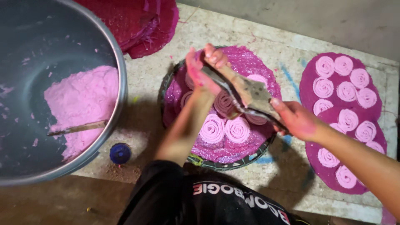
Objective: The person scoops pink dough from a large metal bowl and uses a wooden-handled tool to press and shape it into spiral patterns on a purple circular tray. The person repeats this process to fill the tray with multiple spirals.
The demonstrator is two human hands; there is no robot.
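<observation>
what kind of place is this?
Probably a small floor-level food-making spot, not a fitted kitchen. A big metal basin holds pink dough, and pink dough spirals lie on magenta mats laid on a stained stone slab.

No packages, labels, signs or screens are in view.

Pale pink dough [81,104] fills the grey steel bowl [118,62] at nine o'clock. Pink spiral coils [225,129] sit on a glittery magenta mat [250,62] at centre; more coils dot a magenta mat [308,83] at three o'clock. A blue cap [120,153] lies at seven o'clock.
</observation>
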